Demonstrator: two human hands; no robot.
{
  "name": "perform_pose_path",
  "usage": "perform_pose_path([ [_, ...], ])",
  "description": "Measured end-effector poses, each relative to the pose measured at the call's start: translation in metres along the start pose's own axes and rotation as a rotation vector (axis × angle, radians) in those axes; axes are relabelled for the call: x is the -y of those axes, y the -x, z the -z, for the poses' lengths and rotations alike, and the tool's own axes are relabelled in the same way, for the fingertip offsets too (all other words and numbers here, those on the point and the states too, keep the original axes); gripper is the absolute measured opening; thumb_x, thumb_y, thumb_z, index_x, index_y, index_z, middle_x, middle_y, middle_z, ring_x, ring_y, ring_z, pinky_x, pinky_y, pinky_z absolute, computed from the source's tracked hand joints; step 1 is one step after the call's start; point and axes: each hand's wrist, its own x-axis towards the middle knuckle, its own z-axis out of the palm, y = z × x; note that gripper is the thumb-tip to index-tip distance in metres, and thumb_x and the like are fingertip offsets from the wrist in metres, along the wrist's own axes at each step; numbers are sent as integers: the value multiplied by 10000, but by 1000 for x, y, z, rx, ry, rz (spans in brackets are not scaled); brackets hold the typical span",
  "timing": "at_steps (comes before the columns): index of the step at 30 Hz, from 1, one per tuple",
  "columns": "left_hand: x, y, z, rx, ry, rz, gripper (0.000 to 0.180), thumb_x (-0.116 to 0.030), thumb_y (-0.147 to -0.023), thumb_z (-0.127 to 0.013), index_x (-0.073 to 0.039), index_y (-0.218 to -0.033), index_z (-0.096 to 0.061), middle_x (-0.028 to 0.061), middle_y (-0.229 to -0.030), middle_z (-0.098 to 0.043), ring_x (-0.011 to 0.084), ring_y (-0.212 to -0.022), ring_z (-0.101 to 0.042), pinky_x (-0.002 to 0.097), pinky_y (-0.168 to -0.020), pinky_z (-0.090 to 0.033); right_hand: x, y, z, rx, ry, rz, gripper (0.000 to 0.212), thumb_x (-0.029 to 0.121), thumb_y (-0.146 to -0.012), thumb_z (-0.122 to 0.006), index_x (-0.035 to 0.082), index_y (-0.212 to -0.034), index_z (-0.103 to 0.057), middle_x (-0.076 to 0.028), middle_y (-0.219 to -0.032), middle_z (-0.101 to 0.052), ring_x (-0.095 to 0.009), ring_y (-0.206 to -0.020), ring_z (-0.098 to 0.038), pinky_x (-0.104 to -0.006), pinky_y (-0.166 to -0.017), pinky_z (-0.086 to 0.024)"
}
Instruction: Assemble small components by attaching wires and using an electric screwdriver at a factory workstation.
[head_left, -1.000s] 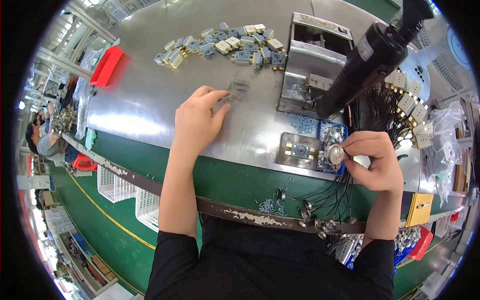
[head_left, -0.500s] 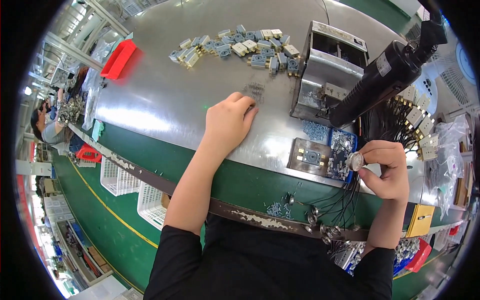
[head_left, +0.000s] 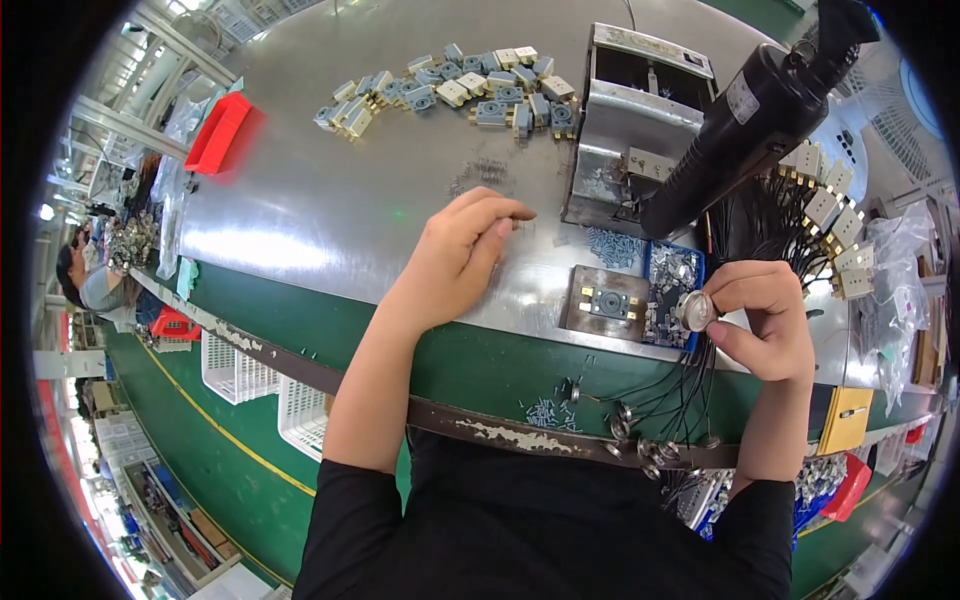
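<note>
My right hand [head_left: 762, 318] pinches a shiny round metal part [head_left: 695, 312] between thumb and fingertips, above a blue tray [head_left: 697, 335] of small metal pieces. My left hand [head_left: 458, 258] hangs over the steel tabletop, thumb and forefinger nearly together; anything between them is too small to name. Beyond it lies a scatter of tiny thin metal pieces [head_left: 484, 172], seemingly springs. Between my hands, a grey socket-like housing [head_left: 610, 303] with brass-coloured terminals rests on a flat metal block [head_left: 582, 318]. Light blue screws [head_left: 615, 248] lie just behind the block.
A black powered screwdriver [head_left: 705, 140] leans beside a metal stand [head_left: 640, 115]. Several grey and cream housings [head_left: 460, 88] lie at the back. Round metal parts on black wires [head_left: 622, 425] hang over the near edge, by loose screws [head_left: 548, 413]. A red bin [head_left: 218, 133] stands far left.
My left hand has moved right and nearer, away from the tiny metal pieces. My right hand keeps its pinch on the round part, nearly in place. The whole view has shifted slightly.
</note>
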Motion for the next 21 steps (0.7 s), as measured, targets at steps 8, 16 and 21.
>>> perform_pose_path([
  [8, -16, -11, -11, 91, 622, 276, 192, -74, -1089, -567, 20, -1217, -675, 35, -956, -685, 68, -790, -619, 228, -679, -493, -11, 2, -3, -35, -221, -57, 383, 311, -849, -731, -72, -854, -724, -134, -825, -699, -171, -652, -598, -298, -574, -420],
  [16, -9, -7, -47, 227, 980, 249, 201, -90, -1077, -599, 33, -1222, -665, 83, -999, -696, 101, -790, -650, 229, -624, -500, -1, -4, -14, -98, -182, -92, 299, 66, -715, -902, -57, -938, -745, -80, -894, -687, -48, -684, -466, -231, -568, -309],
  [21, -23, -4, -57, 329, 947, 338, 207, -77, -1073, -616, 53, -1226, -668, 84, -955, -722, 91, -770, -666, 218, -640, -499, 7, -10, -42, -237, 158, -13, 349, 57, -650, -966, -45, -911, -759, -32, -849, -700, -41, -643, -504, -218, -538, -342],
])
